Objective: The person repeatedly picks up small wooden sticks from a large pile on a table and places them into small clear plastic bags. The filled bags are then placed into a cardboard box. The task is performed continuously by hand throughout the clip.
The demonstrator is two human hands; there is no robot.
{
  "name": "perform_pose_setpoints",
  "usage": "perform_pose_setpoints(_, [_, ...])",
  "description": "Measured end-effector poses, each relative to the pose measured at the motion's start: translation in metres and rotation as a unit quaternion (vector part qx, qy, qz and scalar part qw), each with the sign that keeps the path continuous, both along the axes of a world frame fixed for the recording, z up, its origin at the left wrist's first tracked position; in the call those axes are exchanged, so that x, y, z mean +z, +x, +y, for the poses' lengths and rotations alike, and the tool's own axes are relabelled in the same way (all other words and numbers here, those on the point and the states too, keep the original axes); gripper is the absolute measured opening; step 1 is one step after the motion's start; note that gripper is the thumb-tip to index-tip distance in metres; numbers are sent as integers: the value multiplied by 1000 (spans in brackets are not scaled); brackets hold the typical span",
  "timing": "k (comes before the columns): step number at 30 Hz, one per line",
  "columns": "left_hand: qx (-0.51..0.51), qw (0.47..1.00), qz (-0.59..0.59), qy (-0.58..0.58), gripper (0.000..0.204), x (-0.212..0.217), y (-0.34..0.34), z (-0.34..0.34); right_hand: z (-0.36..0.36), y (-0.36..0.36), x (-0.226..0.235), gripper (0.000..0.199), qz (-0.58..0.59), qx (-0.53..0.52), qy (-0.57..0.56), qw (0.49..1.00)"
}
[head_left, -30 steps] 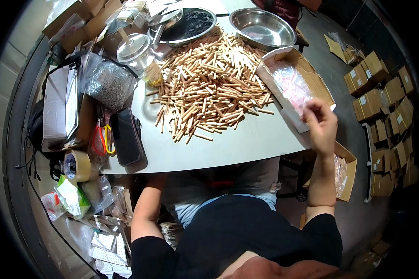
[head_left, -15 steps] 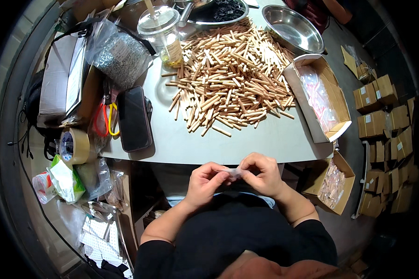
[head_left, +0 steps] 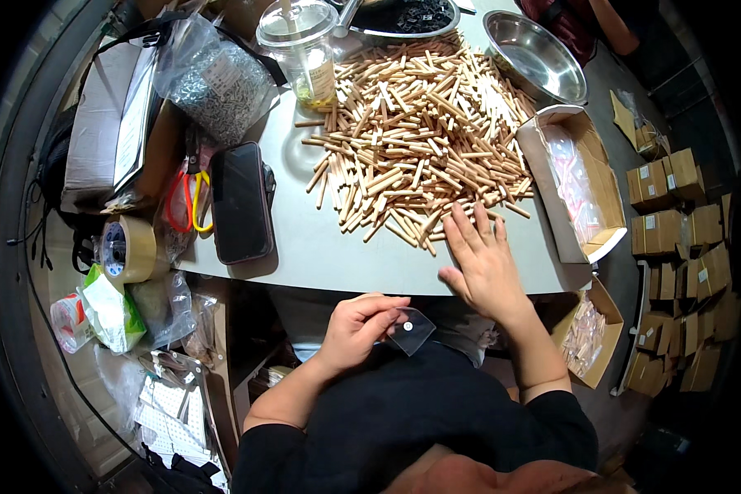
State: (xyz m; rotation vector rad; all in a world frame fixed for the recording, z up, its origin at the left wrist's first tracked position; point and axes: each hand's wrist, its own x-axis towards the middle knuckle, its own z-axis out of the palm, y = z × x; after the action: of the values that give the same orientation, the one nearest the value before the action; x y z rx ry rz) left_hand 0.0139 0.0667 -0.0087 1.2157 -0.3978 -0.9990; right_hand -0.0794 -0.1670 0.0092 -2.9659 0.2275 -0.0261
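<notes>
Between thumb and fingers, my left hand (head_left: pixel 358 329) pinches a small clear plastic bag (head_left: pixel 412 331) in front of the table's near edge. The bag hangs flat and carries a small round white mark. Farther right, my right hand (head_left: pixel 479 262) is open over the table, its fingers spread. Its fingertips reach the near edge of a large heap of short wooden dowels (head_left: pixel 424 140). No dowel shows in that hand's grip.
Right of the heap stands an open cardboard box (head_left: pixel 556 181) of small plastic bags. A steel bowl (head_left: pixel 537 58) and a lidded plastic cup (head_left: pixel 305 58) are behind. At left lie a phone (head_left: pixel 243 202), scissors (head_left: pixel 191 202) and a bag of screws (head_left: pixel 218 90). Another box (head_left: pixel 586 333) sits below.
Both hands were together at the small plastic bag. My right hand has let go and moved forward to the dowels, fingers spread. The left still holds the bag.
</notes>
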Motion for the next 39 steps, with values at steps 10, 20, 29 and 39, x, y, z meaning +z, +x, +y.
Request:
perform_pose_setpoints(10, [-54,997,-40,-30,5,-6,4,-6,-9,-32,-3,59,-182,-103,155,966])
perform_pose_setpoints(20, [-131,977,111,-130,22,-18,3,-2,-27,-19,-4,28,-227,-132,163,951])
perform_pose_setpoints(29, [-209,975,72,-18,26,-25,-5,-12,-12,-22,0,20,-194,-52,216,956])
perform_pose_setpoints(39, [-229,972,-49,-11,25,-37,-7,-17,-18,-10,6,21,-184,-39,218,958])
